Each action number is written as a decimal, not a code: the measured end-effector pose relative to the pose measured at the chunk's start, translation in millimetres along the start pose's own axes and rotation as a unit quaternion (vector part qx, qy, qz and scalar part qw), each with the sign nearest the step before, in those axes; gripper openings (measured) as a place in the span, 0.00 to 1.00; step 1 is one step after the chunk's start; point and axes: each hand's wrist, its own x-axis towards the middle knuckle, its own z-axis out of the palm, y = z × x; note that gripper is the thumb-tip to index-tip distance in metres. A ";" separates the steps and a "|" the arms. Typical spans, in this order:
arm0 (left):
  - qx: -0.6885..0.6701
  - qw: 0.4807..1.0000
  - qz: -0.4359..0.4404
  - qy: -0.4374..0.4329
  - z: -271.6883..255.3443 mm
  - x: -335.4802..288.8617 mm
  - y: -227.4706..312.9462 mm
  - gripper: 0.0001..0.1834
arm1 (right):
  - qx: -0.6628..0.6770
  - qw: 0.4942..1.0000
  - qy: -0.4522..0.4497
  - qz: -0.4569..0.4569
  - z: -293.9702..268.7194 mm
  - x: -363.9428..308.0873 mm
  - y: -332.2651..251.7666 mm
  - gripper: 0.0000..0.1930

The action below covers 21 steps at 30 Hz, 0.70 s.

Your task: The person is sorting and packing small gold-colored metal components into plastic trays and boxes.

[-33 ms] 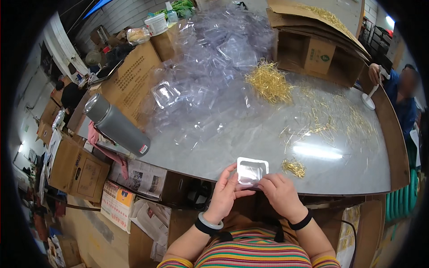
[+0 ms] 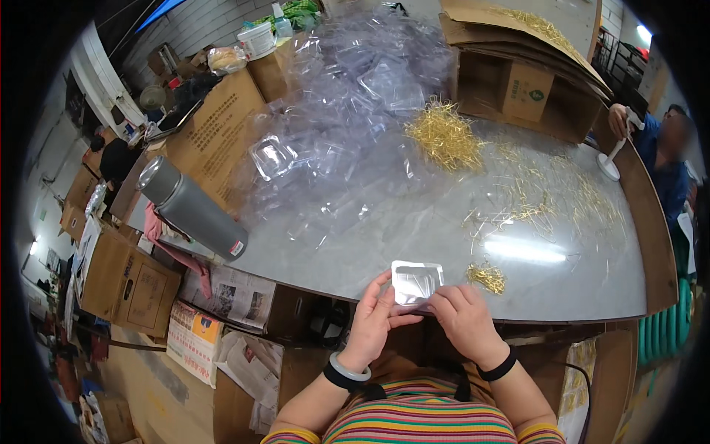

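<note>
A small clear plastic blister tray with a rounded rim is held up over the table's near edge. My left hand grips its left side, the thumb in front and other fingers around and under it. At its lower right corner the fingertips of my right hand are pinched together; whether a small piece is between them is hidden. Just right of the hands lies a little heap of gold wire hooks. Farther back is a larger pile of the same gold hooks, with loose ones strewn to the right.
A big mound of clear plastic trays covers the back left. A grey flask stands at the left edge. Cardboard boxes form the back right, and a cardboard strip borders the right side. Beyond it, another person's hand grips a white-handled object.
</note>
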 end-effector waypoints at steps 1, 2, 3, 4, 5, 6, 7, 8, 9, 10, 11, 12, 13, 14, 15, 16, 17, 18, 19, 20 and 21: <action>0.006 1.000 0.001 0.001 -0.6 -1.3 -2.0 0.25 | -0.035 0.999 0.022 -0.027 -4.5 5.3 -3.1 0.14; 0.012 1.000 0.003 0.002 -1.3 -2.5 -4.2 0.26 | -0.070 0.995 0.043 -0.054 -6.6 7.7 -4.9 0.14; 0.012 1.000 0.003 -0.008 -2.4 -3.2 -7.1 0.27 | -0.038 0.998 0.032 -0.044 -4.6 6.2 -3.1 0.15; 0.013 1.000 0.003 -0.018 -3.6 -4.1 -10.5 0.28 | -0.006 0.999 0.022 -0.033 -0.8 2.6 1.1 0.15; 0.013 1.000 0.002 -0.028 -3.8 -4.9 -13.1 0.28 | 0.027 0.999 0.011 -0.022 3.2 -0.5 4.1 0.15; 0.023 0.999 0.013 -0.033 -1.7 -6.5 -14.3 0.29 | 0.035 0.999 0.007 -0.004 7.5 -4.0 4.8 0.14; 0.033 0.998 0.023 -0.037 1.1 -8.2 -14.6 0.30 | 0.044 0.999 0.003 0.014 12.4 -8.1 4.8 0.14; 0.043 0.998 0.035 -0.042 2.8 -9.1 -15.3 0.30 | 0.053 0.998 -0.001 0.032 15.0 -11.0 4.1 0.14; 0.056 0.996 0.044 -0.051 3.1 -8.5 -16.3 0.31 | 0.045 0.998 0.008 0.050 16.4 -11.5 1.8 0.14; 0.071 0.994 0.054 -0.059 3.0 -7.6 -16.1 0.31 | 0.037 0.997 0.018 0.067 18.2 -10.2 -2.0 0.14; 0.085 0.992 0.065 -0.068 2.4 -7.2 -16.0 0.32 | 0.029 0.996 0.028 0.085 19.0 -9.6 -4.7 0.14; 0.091 0.992 0.066 -0.066 0.8 -7.0 -16.7 0.32 | 0.024 0.997 0.020 0.067 17.9 -8.7 -5.6 0.15; 0.097 0.991 0.067 -0.063 -1.4 -6.6 -17.6 0.32 | 0.019 0.999 0.011 0.048 15.8 -6.0 -6.1 0.15; 0.104 0.990 0.069 -0.060 -2.8 -6.8 -17.9 0.32 | 0.013 0.999 0.003 0.030 13.5 -3.3 -6.6 0.15; 0.111 0.990 0.073 -0.054 -2.8 -7.8 -17.7 0.32 | 0.006 1.000 -0.001 0.017 10.6 -1.7 -6.4 0.14; 0.118 0.989 0.075 -0.048 -2.4 -9.1 -18.5 0.32 | 0.000 1.000 -0.006 0.005 7.9 -1.2 -5.4 0.14; 0.125 0.988 0.078 -0.042 -1.6 -10.1 -19.2 0.31 | -0.006 1.000 -0.011 -0.007 5.8 -0.3 -5.1 0.14; 0.118 0.989 0.081 -0.027 0.5 -11.4 -19.2 0.29 | -0.007 1.000 -0.006 -0.010 4.4 1.9 -6.0 0.13; 0.112 0.990 0.085 -0.013 4.4 -12.8 -18.8 0.26 | -0.009 1.000 -0.001 -0.015 2.2 4.7 -7.3 0.12; 0.105 0.991 0.088 0.001 7.2 -13.3 -19.2 0.24 | -0.010 1.000 0.004 -0.019 1.4 5.8 -8.3 0.11; 0.105 0.989 0.106 0.006 7.7 -14.0 -22.2 0.19 | -0.002 1.000 0.004 -0.012 1.8 4.8 -8.6 0.11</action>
